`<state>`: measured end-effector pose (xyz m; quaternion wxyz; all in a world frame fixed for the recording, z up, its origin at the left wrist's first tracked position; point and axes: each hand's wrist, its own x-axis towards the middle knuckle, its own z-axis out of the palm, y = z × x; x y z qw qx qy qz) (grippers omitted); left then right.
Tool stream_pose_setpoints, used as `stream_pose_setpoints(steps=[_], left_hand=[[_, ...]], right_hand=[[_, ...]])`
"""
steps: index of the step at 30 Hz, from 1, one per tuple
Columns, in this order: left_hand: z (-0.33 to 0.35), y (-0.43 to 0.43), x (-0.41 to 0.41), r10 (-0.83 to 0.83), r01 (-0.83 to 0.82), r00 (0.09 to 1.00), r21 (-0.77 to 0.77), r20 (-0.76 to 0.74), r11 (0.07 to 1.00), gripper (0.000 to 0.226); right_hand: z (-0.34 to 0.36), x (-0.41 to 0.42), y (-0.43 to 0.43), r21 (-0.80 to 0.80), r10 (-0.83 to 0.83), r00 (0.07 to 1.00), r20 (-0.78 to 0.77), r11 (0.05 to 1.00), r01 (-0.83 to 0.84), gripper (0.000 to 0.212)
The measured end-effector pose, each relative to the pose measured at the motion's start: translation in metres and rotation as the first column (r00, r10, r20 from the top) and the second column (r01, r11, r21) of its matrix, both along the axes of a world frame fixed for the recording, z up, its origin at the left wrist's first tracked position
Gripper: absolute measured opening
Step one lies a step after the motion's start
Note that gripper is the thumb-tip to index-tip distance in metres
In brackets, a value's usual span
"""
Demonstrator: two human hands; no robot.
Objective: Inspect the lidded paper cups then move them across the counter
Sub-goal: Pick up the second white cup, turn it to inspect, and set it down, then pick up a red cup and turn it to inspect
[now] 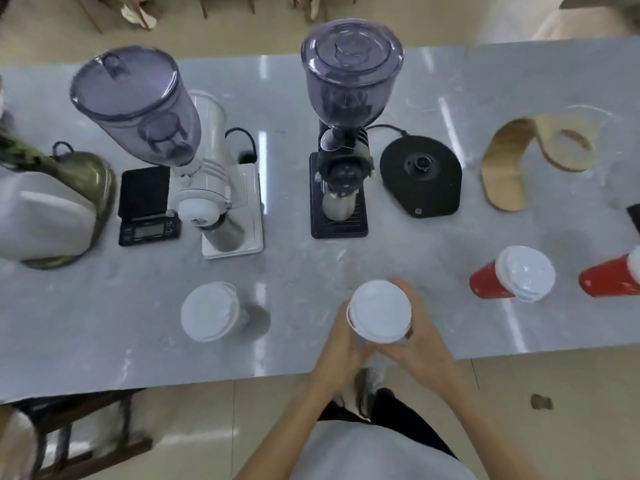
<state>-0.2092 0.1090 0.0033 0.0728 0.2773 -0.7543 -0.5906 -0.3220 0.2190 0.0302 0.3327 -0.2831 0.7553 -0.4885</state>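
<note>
A paper cup with a white lid [379,310] is held above the counter's near edge between both hands. My left hand [341,351] wraps its left side and my right hand [420,337] its right side; the cup's body is hidden under the lid and fingers. Another white-lidded cup [211,311] stands upright on the counter to the left. Two red cups with white lids stand at the right: one [512,275] in full view, the other [611,280] cut off by the frame edge.
Behind on the grey marble counter [104,323] stand a white grinder [207,188], a black scale [147,206], a black grinder [341,161], a kettle base [420,176], a wooden stand [526,157] and a green kettle [74,188]. A dark stool [79,441] is lower left.
</note>
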Motion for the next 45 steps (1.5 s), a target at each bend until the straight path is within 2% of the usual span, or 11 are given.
stream_pose_setpoints(steps=[5,17,19,22,24,28,29,31,35,39,45], left_hand=[[0.014,-0.048,-0.039,-0.042,0.039,0.986,-0.018,-0.163,0.999,0.063],[-0.032,-0.029,-0.048,-0.025,0.025,0.998,-0.006,-0.049,1.0,0.064],[-0.034,-0.031,-0.027,0.116,-0.107,0.991,-0.131,0.065,0.986,0.044],[-0.04,-0.023,-0.007,0.263,-0.068,0.897,-0.474,0.357,0.878,0.015],[-0.039,0.005,-0.009,0.131,0.069,0.863,-0.37,0.488,0.926,0.02],[-0.025,0.062,-0.068,-0.086,0.197,0.917,-0.252,0.391,0.948,0.026],[-0.023,0.074,-0.091,-0.093,0.195,0.936,-0.281,0.34,0.94,0.026],[-0.02,0.097,-0.139,-0.067,0.149,0.96,-0.293,0.272,0.944,0.044],[-0.023,0.117,-0.211,-0.068,0.071,0.994,-0.039,0.081,0.997,0.082],[-0.039,0.131,-0.232,-0.005,0.004,1.0,0.156,0.004,0.988,0.07],[-0.04,0.147,-0.238,0.185,-0.18,0.983,0.234,0.001,0.955,0.055]], right_hand=[[-0.007,-0.032,-0.038,-0.033,-0.029,0.998,-0.053,0.999,0.028,0.097],[-0.027,-0.048,-0.015,0.07,0.094,0.996,0.006,0.993,-0.095,0.116],[-0.018,-0.043,-0.006,0.161,0.228,0.972,-0.063,0.963,-0.215,0.112],[0.012,-0.061,0.036,0.112,0.206,0.97,-0.131,0.975,-0.192,0.061],[0.032,-0.084,0.077,0.033,0.098,0.969,-0.227,0.995,-0.093,0.031],[0.059,-0.148,0.121,0.042,-0.105,0.89,-0.445,0.99,0.138,0.03],[0.06,-0.166,0.125,0.118,-0.051,0.847,-0.529,0.984,0.133,0.029],[0.055,-0.197,0.126,0.396,0.232,0.775,-0.588,0.918,0.026,0.065],[0.031,-0.226,0.119,0.566,0.531,0.741,-0.41,0.785,-0.249,0.114],[0.006,-0.228,0.117,0.549,0.561,0.624,-0.544,0.8,-0.241,0.101],[0.0,-0.234,0.119,0.433,0.506,0.678,-0.533,0.852,-0.294,0.087]])
